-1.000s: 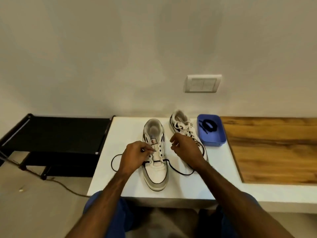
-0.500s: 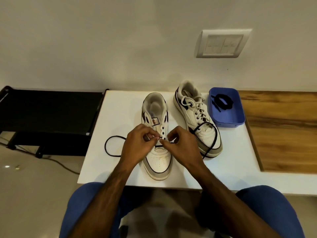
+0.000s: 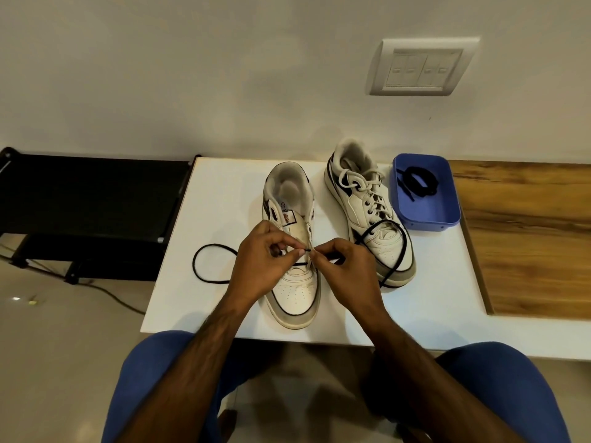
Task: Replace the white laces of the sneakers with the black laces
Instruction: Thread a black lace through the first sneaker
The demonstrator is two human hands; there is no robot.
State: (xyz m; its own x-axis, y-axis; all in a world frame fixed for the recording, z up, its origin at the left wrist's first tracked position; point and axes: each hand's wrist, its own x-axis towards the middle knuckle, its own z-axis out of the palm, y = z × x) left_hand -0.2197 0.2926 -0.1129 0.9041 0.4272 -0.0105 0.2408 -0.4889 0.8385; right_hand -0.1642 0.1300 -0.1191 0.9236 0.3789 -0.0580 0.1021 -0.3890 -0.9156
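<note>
White tabletop (image 3: 224,193) carries the work. Both hands meet over the near sneaker (image 3: 292,251): the left hand (image 3: 262,263) pinches its eyelet flap, the right hand (image 3: 343,270) pinches the black lace (image 3: 208,263) tip at it. Feed the tip straight and keep the flap taut. Right of that sneaker stands the white-laced sneaker (image 3: 367,209); beyond it, a blue tray (image 3: 447,203) holds the spare black lace (image 3: 419,180).

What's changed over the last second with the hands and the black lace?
Both hands closed in over the near sneaker: the right hand, earlier apart beside the tongue, now meets the left hand at the eyelets, both pinching the black lace. Its right-side loop now drapes over the far sneaker toe. Both sneakers, the blue tray and its coiled lace stayed put.
</note>
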